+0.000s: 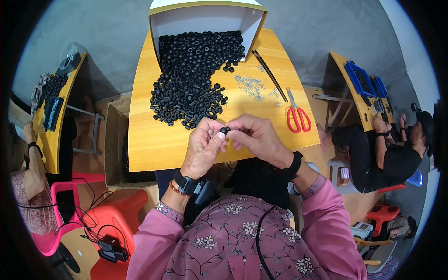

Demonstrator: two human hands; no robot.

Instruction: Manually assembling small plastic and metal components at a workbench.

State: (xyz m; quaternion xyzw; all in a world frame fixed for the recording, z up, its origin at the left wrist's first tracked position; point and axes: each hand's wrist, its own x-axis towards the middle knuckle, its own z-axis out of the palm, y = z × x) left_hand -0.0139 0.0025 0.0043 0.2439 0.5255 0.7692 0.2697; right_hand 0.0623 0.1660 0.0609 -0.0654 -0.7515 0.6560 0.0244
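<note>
Over the front edge of the table, my left hand (205,141) and my right hand (254,135) meet and pinch one small black round part (225,130) between their fingertips. It looks like the pieces in the large heap of small black parts (186,95) just beyond my hands. That heap spills out of an open box (205,21) lying on its side. To the right of the heap, many small silvery metal pieces (252,87) lie scattered. Red-handled scissors (298,117) rest near the right edge, and two dark thin sticks (270,74) lie beyond them.
A cardboard carton (116,144) with black parts inside stands on the floor left of the table. Red stools (116,219) and cables are at lower left. People work at side tables; the right one holds blue trays (359,79).
</note>
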